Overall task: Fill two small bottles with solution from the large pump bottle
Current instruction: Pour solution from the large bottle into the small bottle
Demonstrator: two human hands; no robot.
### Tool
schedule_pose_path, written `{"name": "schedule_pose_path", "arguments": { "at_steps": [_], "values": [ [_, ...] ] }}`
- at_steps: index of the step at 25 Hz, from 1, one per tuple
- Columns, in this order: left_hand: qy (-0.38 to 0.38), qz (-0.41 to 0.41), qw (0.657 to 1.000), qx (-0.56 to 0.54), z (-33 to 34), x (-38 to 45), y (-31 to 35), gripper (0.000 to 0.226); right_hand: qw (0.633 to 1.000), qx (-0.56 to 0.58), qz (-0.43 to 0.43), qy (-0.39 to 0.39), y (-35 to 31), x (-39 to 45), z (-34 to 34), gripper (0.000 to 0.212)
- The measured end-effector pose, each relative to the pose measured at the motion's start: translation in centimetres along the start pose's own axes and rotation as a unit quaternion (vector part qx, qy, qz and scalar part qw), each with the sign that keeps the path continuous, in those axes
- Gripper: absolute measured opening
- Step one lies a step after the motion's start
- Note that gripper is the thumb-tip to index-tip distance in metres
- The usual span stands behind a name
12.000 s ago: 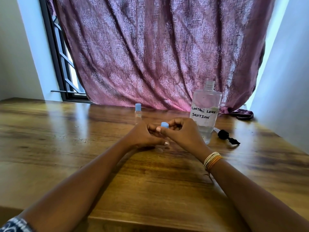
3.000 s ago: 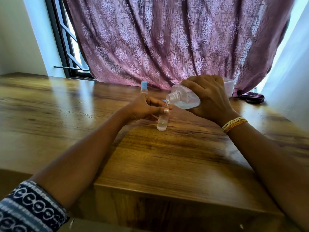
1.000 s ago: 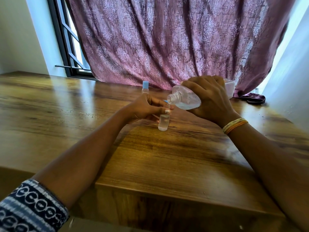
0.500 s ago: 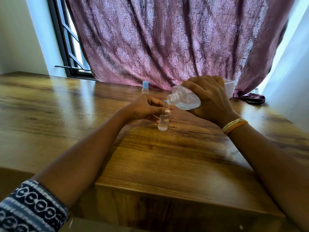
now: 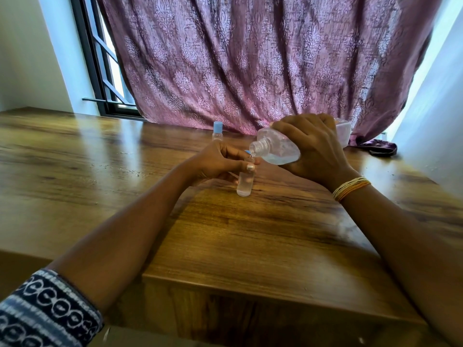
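- The right hand (image 5: 313, 149) wraps its fingers over the large clear bottle (image 5: 278, 150), holding it tipped nearly on its side, open threaded neck pointing left and down.
- That neck sits right over the mouth of a small clear bottle (image 5: 244, 181), which stands upright on the wooden table (image 5: 250, 246).
- The left hand (image 5: 218, 161) pinches the small bottle near its top, thumb in front, fingers curled round behind.
- Clear liquid appears to fill much of the small bottle; the exact level is hard to read through the plastic.
- A sliver of blue shows between the left fingers and the large bottle's neck; it may be a cap, though I cannot tell.
- A second small bottle with a blue cap (image 5: 217, 132) stands upright farther back, close to the purple patterned curtain (image 5: 250, 58).
- Yellow bangles (image 5: 350, 187) circle the right wrist.
- A patterned sleeve (image 5: 42, 314) covers the left upper arm.
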State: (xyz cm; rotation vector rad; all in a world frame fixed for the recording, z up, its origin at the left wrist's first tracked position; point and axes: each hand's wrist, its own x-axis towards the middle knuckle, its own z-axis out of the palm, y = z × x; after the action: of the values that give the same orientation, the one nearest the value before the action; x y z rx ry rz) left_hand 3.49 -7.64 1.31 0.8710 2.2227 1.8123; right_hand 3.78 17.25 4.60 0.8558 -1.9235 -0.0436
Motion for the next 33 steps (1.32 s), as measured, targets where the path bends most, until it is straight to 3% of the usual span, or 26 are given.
{"name": "schedule_pose_path", "arguments": {
  "at_steps": [11,14,20,23,30,33],
  "values": [
    [0.002,0.002,1.0,-0.001,0.1,0.1,0.0,0.026,0.998,0.026,0.027,-0.046,-0.6,0.1,-0.6,0.061],
    [0.005,0.0,1.0,-0.003,0.1,0.1,0.1,0.025,0.993,0.081,0.06,-0.056,-0.9,0.4,-0.8,0.065],
    [0.003,0.004,1.0,0.002,0.2,0.2,0.1,0.021,0.963,0.226,0.147,0.011,-0.9,0.5,-1.2,0.075],
    [0.006,0.01,1.0,0.003,0.1,0.2,0.1,0.021,0.93,0.288,0.222,0.051,-0.4,0.6,-1.2,0.077],
    [0.015,0.003,1.0,0.005,0.1,0.1,0.0,0.021,0.798,0.45,0.384,0.113,1.0,0.4,-0.4,0.064],
    [0.015,-0.001,1.0,0.004,0.1,0.1,0.0,0.019,0.739,0.496,0.439,0.121,1.7,-0.1,-0.4,0.07]
  ]
}}
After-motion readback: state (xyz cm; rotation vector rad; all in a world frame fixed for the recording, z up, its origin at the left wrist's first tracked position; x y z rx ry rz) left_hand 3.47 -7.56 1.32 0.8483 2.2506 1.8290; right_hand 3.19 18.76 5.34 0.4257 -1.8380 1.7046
